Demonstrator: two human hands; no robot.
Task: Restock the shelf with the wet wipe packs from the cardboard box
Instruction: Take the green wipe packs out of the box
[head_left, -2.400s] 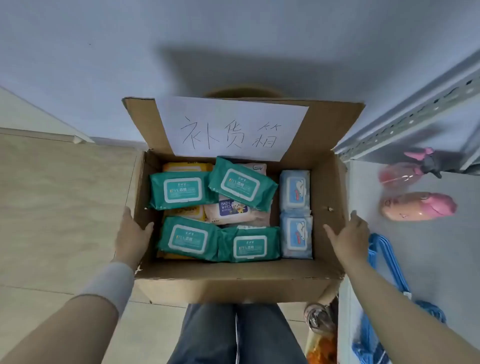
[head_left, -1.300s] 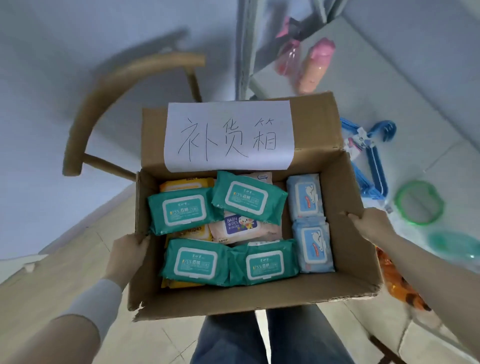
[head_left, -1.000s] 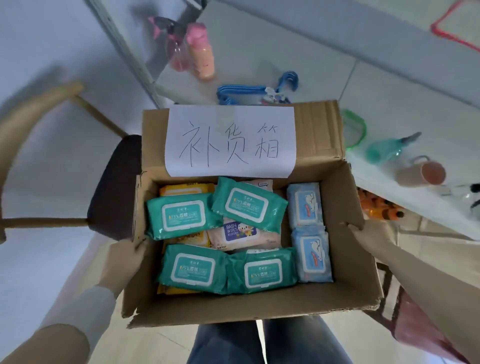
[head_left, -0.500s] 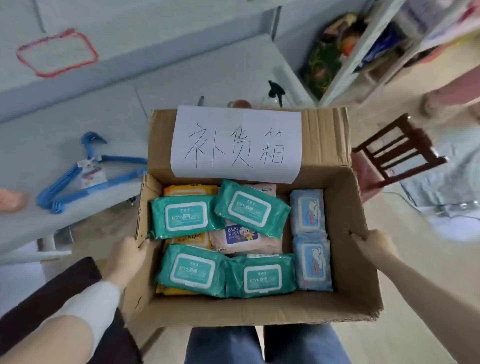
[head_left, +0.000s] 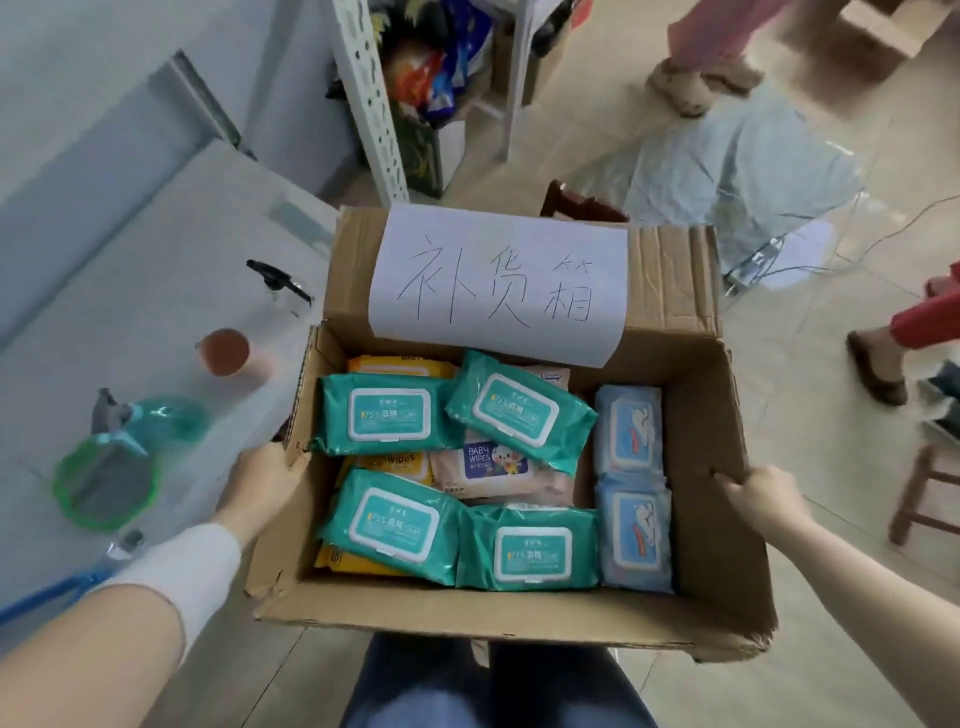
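**Box carried at both sides, shelf off to the left**

The left hand (head_left: 260, 480) and right hand (head_left: 763, 496) are each clamped on a side wall of the cardboard box (head_left: 717, 519), which sits between them, long axis across the body. Inside lie soft, glossy wet wipe packs (head_left: 387, 415), flat and rectangular. The white shelf (head_left: 135, 291) lies just left, nearer the left hand, so setting down probably comes first
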